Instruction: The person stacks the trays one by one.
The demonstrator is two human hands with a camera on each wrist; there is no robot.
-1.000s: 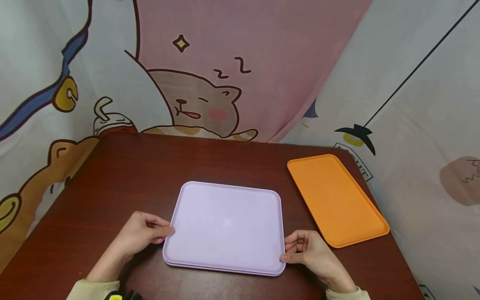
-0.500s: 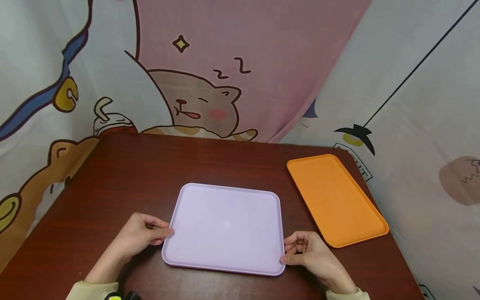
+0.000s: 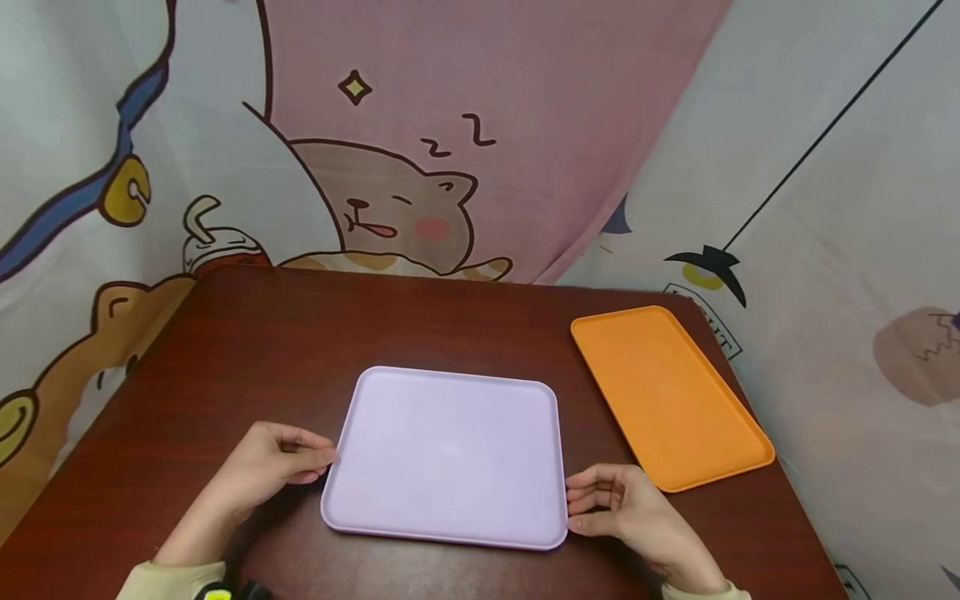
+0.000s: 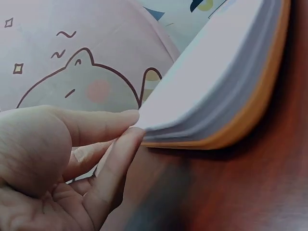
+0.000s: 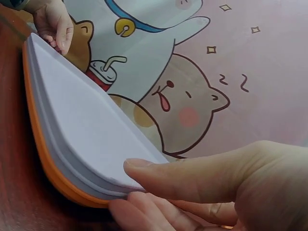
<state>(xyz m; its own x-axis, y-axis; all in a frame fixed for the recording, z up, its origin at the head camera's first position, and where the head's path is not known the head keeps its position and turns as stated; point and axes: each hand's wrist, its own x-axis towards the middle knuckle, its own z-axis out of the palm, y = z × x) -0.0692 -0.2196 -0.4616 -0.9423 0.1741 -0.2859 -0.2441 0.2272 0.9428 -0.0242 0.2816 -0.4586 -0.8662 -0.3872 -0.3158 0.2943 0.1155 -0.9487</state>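
A lavender rectangular tray (image 3: 450, 458) lies on top of a stack in the middle front of the table. The wrist views show layered lavender rims (image 5: 72, 163) above an orange tray's edge (image 4: 240, 130) at the bottom of the stack. At the left rim is my left hand (image 3: 277, 467), thumb and fingers extended, tips right beside the edge. My right hand (image 3: 626, 508) stands at the near right corner. Its thumb no longer overlaps the top tray's surface in the head view, and its fingers are loosely bent beside the rim.
Another orange tray (image 3: 675, 400) lies slanted at the right side of the dark brown table (image 3: 315, 333). A curtain with cartoon animals (image 3: 405, 200) hangs behind the table and along its sides. A black and yellow device (image 3: 225, 592) shows below the left sleeve.
The top lavender tray has settled down flush, hiding the rim that showed under its front edge. Both thumbs have slipped off its rim, the left hand drawing slightly left.
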